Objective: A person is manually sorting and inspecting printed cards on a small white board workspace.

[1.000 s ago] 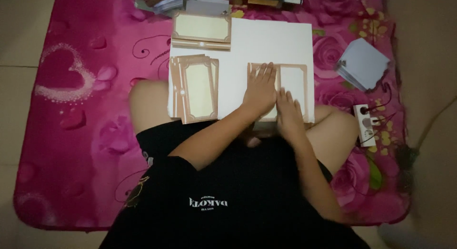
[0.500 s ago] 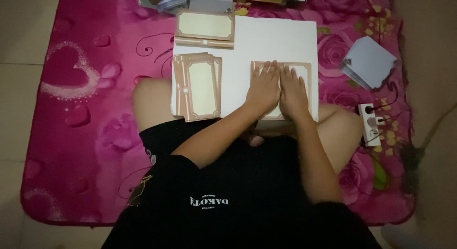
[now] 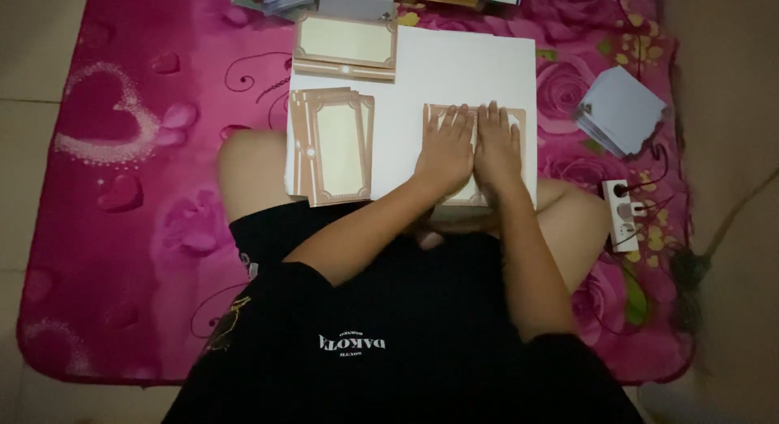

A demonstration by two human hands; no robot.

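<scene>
Bedding comes first: a bright pink floral mattress [image 3: 146,229] spreads under me on the pale floor, printed with roses and hearts. I sit cross-legged on it in a black shirt and shorts, and a white board [image 3: 471,75] rests across my knees as a work surface.

Near the board's left edge lies a fanned stack of brown cards [image 3: 333,146], each with a cream panel and an ornate border, standing upright as I look at them. Above it, at the board's far left corner, a second stack of the same cards [image 3: 345,47] lies sideways. Off to my right on the mattress sits a loose pile of pale blue-grey papers [image 3: 621,111], and nearer my right knee a white power strip [image 3: 623,217] with a plug in it. More books and papers crowd the mattress's far edge, too dim to sort out.

Smallest of all, one brown card [image 3: 519,128] lies on the right half of the board, close to my lap. Both hands press flat on it, side by side and touching: left hand [image 3: 446,152] with fingers spread, right hand [image 3: 497,152] the same. Neither grips anything; palms down, fingers open, they cover most of the card.
</scene>
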